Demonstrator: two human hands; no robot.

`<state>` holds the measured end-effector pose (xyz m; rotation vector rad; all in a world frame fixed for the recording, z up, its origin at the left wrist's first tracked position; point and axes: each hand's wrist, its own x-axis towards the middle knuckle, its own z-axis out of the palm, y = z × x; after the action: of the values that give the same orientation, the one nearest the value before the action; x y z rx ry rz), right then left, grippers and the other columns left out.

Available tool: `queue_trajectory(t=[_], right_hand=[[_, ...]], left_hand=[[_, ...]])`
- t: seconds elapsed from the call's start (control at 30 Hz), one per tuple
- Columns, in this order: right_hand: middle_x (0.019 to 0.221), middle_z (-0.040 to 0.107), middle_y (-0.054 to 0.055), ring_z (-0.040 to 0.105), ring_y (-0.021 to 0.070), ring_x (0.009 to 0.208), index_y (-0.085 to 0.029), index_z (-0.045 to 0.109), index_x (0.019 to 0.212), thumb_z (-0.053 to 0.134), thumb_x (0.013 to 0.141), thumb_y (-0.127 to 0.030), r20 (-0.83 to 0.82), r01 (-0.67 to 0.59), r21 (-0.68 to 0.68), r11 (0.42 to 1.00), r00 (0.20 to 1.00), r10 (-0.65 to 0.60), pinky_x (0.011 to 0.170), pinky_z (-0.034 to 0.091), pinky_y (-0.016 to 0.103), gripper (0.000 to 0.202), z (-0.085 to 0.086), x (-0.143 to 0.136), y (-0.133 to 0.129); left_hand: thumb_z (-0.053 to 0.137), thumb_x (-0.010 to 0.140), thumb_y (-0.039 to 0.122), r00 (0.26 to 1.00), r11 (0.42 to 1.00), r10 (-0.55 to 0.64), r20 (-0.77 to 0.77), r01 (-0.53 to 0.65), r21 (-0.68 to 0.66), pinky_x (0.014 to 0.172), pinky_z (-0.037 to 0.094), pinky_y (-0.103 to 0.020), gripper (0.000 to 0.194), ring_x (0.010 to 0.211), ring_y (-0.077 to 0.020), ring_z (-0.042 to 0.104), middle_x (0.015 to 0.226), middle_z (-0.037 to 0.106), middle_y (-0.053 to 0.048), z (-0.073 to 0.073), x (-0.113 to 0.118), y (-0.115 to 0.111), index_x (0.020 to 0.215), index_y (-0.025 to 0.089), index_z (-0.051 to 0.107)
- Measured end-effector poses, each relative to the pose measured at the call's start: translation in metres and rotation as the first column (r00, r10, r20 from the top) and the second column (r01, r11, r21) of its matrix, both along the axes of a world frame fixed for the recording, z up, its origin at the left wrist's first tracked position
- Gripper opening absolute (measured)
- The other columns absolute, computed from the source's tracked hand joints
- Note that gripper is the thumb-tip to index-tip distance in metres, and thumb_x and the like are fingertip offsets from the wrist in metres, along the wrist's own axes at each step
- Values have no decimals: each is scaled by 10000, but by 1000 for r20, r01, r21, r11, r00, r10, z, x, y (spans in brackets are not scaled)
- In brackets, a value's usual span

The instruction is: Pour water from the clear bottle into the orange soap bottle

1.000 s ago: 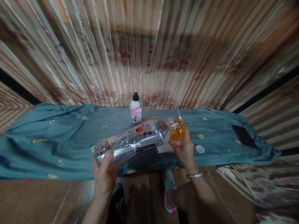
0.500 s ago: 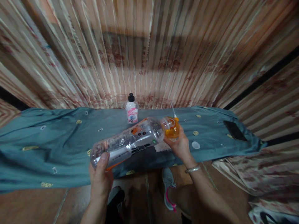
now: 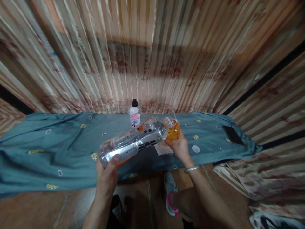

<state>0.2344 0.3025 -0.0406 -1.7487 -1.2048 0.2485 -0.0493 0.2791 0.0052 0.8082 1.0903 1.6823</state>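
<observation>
My left hand (image 3: pixel 108 173) is wrapped round the base end of a large clear plastic bottle (image 3: pixel 130 144) with a silver and orange label. The bottle lies tilted in the air, its neck end higher and toward the right. In my right hand (image 3: pixel 179 148) is a small see-through orange bottle (image 3: pixel 173 132), close against the large bottle's neck end. Whether the two openings touch I cannot tell. A thin white tube (image 3: pixel 174 115) shows just behind the orange bottle. Behind the large bottle stands a small clear squeeze bottle (image 3: pixel 135 117) with a black cap and pink label.
A teal patterned cloth (image 3: pixel 71 140) covers the narrow table. On it lie a pale paper piece (image 3: pixel 163 149), a white disc (image 3: pixel 195 149) and a black phone (image 3: pixel 233 135). A pleated curtain (image 3: pixel 143 63) hangs right behind the table.
Both hands stay on their bottles. The large bottle's base end has shifted slightly right and up in view, and the orange bottle slightly left; the camera view has moved a little too.
</observation>
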Motion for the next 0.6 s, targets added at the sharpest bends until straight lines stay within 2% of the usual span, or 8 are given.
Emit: queue_trajectory(t=[0.23,0.37,0.5,0.6], right_hand=[[1176,892,145,870,371,1049,-216,713,1301,859,726,-543,52,-13,52,999,999,10,891,706,473,677,0,-1,11],[1238,885,156,865,375,1091,-199,711,1347,851,721,-573,43,-1,66,998,999,-2,938,706,489,743,-4,-2,13],[1211,890,158,869,395,1078,-184,674,1439,844,707,-565,-31,31,39,999,999,-30,924,703,501,843,-10,-7,9],[1148,896,150,874,402,1033,-194,669,1441,860,703,-553,-35,38,14,999,999,-38,853,710,486,842,-10,-10,5]], left_hand=[[923,554,455,1000,1000,11,-11,-11,6,955,629,-459,650,1010,-338,769,1097,835,-72,15,-4,17,1167,280,793],[944,524,442,1000,1000,12,-10,-12,-14,959,628,-465,711,1023,-338,759,1053,822,-71,20,-9,25,1191,248,791],[962,515,443,1000,1000,-6,-6,6,-30,1018,617,-486,789,1067,-345,765,1090,820,-75,18,-10,27,1256,240,782],[978,536,467,1000,999,-25,18,25,-24,932,657,-461,782,1001,-324,776,1118,824,-75,10,-10,26,1266,260,788]])
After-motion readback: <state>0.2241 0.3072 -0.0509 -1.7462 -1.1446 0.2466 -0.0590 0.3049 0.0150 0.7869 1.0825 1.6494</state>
